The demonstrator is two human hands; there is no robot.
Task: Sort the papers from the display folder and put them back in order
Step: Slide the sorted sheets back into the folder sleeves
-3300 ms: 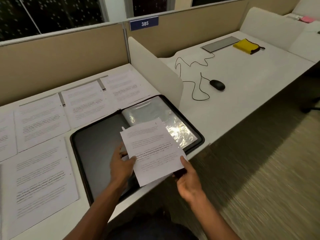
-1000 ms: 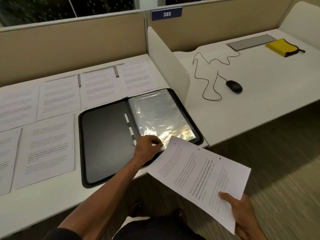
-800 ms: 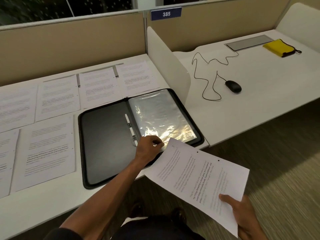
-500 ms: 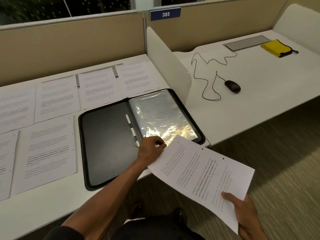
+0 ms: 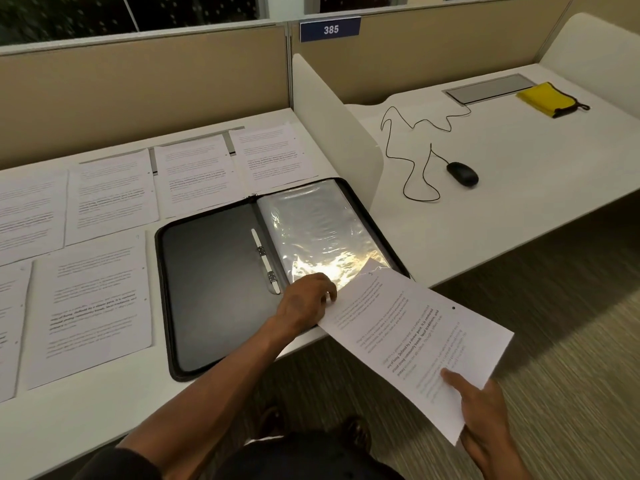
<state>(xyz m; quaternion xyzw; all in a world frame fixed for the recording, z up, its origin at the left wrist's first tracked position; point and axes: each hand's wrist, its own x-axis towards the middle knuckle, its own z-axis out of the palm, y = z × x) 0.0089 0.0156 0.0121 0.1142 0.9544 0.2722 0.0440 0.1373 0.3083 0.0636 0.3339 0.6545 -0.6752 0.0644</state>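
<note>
Clear sleeve (image 5: 322, 233) mouth pinched by my left hand (image 5: 304, 303) at the folder's near edge; right hand (image 5: 485, 420) grips the sheet (image 5: 415, 341), next sliding it in.

White desks (image 5: 519, 188), beige partitions (image 5: 145, 81)

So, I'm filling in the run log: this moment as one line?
left hand: pinches sleeve edge | right hand: holds sheet | sheet corner at sleeve | folder open

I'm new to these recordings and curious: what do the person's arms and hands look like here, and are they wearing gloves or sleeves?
No gloves: the left hand and right hand are bare, with no rings, watch or bracelet visible. Both forearms are bare too. A dark sleeve begins high on the left arm, at the frame's bottom edge.
</note>
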